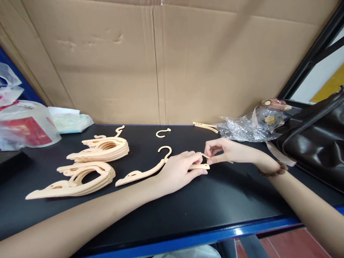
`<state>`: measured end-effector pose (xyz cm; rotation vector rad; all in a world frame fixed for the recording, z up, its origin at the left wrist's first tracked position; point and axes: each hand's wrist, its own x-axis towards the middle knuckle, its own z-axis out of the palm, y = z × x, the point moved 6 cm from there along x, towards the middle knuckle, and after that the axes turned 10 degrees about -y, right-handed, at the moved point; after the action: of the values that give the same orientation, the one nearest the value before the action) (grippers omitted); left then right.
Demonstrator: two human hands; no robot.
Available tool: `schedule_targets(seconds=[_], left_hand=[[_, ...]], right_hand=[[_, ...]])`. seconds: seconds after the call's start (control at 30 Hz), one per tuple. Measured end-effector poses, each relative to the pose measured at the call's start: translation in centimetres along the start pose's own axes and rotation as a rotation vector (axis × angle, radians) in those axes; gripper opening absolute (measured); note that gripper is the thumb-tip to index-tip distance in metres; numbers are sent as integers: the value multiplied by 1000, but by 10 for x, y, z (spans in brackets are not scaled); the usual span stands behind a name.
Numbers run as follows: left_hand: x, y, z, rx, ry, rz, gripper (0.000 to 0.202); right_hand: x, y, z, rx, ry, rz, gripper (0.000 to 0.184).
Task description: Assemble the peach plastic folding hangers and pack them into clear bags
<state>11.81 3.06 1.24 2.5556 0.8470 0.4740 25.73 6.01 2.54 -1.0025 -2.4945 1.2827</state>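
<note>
Item: cream plastic hanger point(139, 175), flat on black table point(215, 204), center-front; long axis runs L-R, slightly diagonal, curled end toward near-left, straight end to the right, hook pointing away toward the cardboard wall point(161, 61). L hand point(178, 172) closed over hanger's right half, fingers wrapped on the bar; R hand point(228, 151) pinching a thin cream strip point(205, 156) just above the bar's right tip. Nearby: two hanger stacks point(88, 168) to the left, loose hook point(163, 132) behind, black handbag point(314, 143) far right.
</note>
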Motion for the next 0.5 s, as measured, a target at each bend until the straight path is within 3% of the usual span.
schedule_targets(seconds=[0.17, 0.23, 0.5], left_hand=[[2, -15, 2, -125, -33, -174, 29], [3, -17, 2, -137, -39, -202, 28], [1, -10, -3, -144, 13, -147, 30]], right_hand=[[-1, 0, -5, 117, -20, -24, 40], [-2, 1, -3, 131, -59, -13, 36], [-4, 4, 5, 244, -151, 51, 32]])
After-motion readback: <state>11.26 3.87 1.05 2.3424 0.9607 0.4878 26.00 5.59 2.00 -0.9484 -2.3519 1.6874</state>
